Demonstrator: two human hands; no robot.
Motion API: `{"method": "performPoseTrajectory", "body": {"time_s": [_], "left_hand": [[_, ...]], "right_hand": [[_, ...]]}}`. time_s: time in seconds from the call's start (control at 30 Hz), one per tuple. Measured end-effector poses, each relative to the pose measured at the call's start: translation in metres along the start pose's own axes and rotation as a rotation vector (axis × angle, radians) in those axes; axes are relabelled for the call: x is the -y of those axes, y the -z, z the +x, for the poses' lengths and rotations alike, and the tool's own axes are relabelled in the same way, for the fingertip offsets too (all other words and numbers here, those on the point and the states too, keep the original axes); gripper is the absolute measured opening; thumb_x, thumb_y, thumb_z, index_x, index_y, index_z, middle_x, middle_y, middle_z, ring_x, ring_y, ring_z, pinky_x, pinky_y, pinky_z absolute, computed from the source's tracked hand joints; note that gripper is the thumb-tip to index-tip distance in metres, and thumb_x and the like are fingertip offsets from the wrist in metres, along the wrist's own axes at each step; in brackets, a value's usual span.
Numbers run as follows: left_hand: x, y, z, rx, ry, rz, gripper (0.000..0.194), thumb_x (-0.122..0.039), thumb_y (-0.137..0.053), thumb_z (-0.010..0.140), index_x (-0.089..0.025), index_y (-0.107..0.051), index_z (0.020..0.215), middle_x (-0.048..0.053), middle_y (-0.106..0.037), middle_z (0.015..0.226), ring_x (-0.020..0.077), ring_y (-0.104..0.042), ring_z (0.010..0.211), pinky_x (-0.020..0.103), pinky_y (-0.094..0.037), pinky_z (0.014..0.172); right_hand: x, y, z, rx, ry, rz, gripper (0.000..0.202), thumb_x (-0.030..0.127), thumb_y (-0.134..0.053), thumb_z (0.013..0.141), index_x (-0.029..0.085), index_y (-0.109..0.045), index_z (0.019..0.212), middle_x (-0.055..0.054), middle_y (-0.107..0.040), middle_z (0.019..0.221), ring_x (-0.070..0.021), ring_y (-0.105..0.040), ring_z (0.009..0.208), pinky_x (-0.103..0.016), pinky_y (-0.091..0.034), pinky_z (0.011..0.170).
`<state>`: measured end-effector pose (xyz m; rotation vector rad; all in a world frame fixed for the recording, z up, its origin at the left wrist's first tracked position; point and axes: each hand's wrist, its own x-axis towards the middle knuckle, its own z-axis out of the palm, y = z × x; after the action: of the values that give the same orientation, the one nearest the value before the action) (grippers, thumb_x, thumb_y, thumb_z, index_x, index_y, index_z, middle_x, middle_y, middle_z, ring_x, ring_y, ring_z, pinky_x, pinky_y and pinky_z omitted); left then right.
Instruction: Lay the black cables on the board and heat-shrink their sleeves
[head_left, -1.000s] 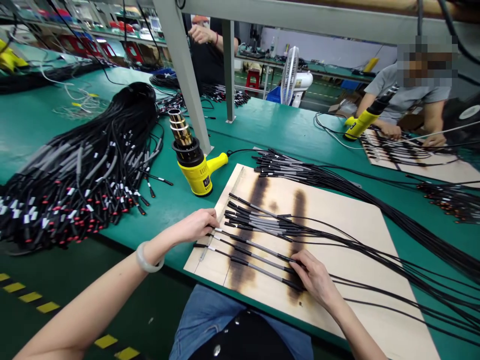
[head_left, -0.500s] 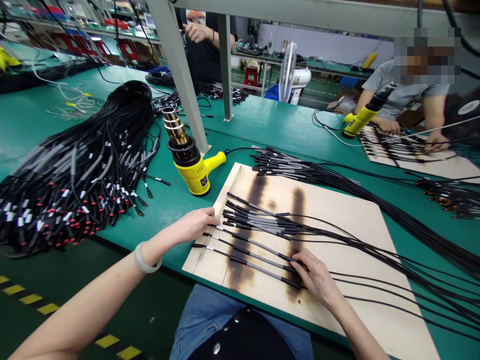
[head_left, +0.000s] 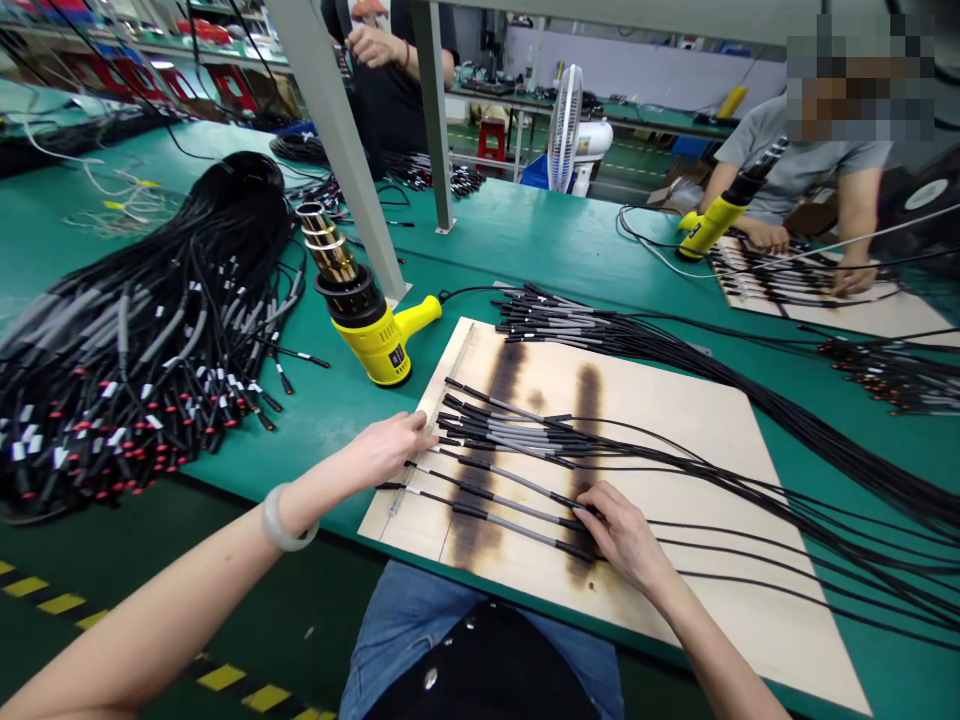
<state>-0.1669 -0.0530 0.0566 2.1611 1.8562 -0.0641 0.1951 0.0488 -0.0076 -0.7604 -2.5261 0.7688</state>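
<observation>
bench (head_left: 532, 240): green top, spread across the scene under grey metal posts (head_left: 337, 140); a white fan (head_left: 566, 130) stands beyond its far side.

board (head_left: 675, 400): pale wood, flat at the near edge of the bench, crossed by two dark scorch marks (head_left: 589, 395).

pinched cable (head_left: 525, 482): black with a grey sleeve, lying over the board, farthest of three spaced out near the person.

left hand (head_left: 394, 445): fingertips closed at the left end of the pinched cable, over the board's left edge; a pale bangle (head_left: 281, 525) on the wrist.

right hand (head_left: 622, 530): thumb and fingers pinching by the right end of the grey sleeve, palm over the two nearer cables (head_left: 517, 530).

middle group (head_left: 521, 435): similar sleeved cables, close together, just beyond the pinched cable.

far bundle (head_left: 562, 320): sleeved cables along the board's far edge, trailing right.

heat gun (head_left: 375, 345): yellow and black, metal nozzle up, left of the board.

cable heap (head_left: 195, 270): black, with red and white ends, at the left.

far right: a person in grey (head_left: 802, 180) at a second board (head_left: 892, 318), beside another yellow heat gun (head_left: 709, 228).
</observation>
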Motion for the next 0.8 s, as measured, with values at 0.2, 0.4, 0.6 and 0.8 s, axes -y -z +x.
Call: {"method": "performPoseTrajectory", "body": {"time_s": [0.2, 0.4, 0.6, 0.8], "left_hand": [[-0.015, -0.008, -0.005, 0.046, 0.049, 0.215, 0.046, 0.002, -0.036, 0.08, -0.013, -0.057, 0.117, 0.015, -0.057, 0.11, 0.0264, -0.057, 0.095, 0.034, -0.051, 0.074], [-0.013, -0.028, -0.014, -0.001, 0.015, 0.203, 0.06, 0.004, -0.035, 0.076, -0.009, -0.042, 0.134, 0.02, -0.042, 0.141, 0.0287, -0.028, 0.138, 0.046, -0.031, 0.111], [-0.011, -0.034, -0.013, 0.041, 0.029, 0.209, 0.064, 0.004, -0.032, 0.074, -0.006, -0.038, 0.137, 0.023, -0.033, 0.147, 0.0281, -0.015, 0.142, 0.047, -0.029, 0.112], [-0.014, -0.029, -0.014, 0.063, 0.06, 0.221, 0.064, 0.007, -0.032, 0.072, -0.005, -0.044, 0.133, 0.023, -0.034, 0.147, 0.0288, -0.021, 0.141, 0.042, -0.034, 0.109]], "right_hand": [[-0.004, 0.002, -0.005, 0.002, -0.011, 0.001, 0.011, 0.022, -0.045, 0.094, 0.02, -0.056, 0.092, -0.007, -0.058, 0.087, -0.019, -0.058, 0.083, -0.032, -0.051, 0.073], [-0.004, 0.003, -0.006, -0.034, 0.009, 0.017, 0.011, 0.022, -0.046, 0.093, 0.02, -0.057, 0.092, -0.007, -0.058, 0.085, -0.0186, -0.058, 0.081, -0.031, -0.051, 0.071], [-0.005, 0.011, -0.005, 0.002, 0.01, 0.011, 0.012, 0.021, -0.046, 0.092, 0.02, -0.057, 0.088, -0.007, -0.057, 0.082, -0.0184, -0.058, 0.079, -0.03, -0.05, 0.069], [-0.007, 0.017, -0.005, 0.038, -0.009, 0.026, 0.011, 0.02, -0.047, 0.091, 0.019, -0.056, 0.086, -0.006, -0.057, 0.081, -0.0178, -0.057, 0.077, -0.03, -0.049, 0.068]]}}
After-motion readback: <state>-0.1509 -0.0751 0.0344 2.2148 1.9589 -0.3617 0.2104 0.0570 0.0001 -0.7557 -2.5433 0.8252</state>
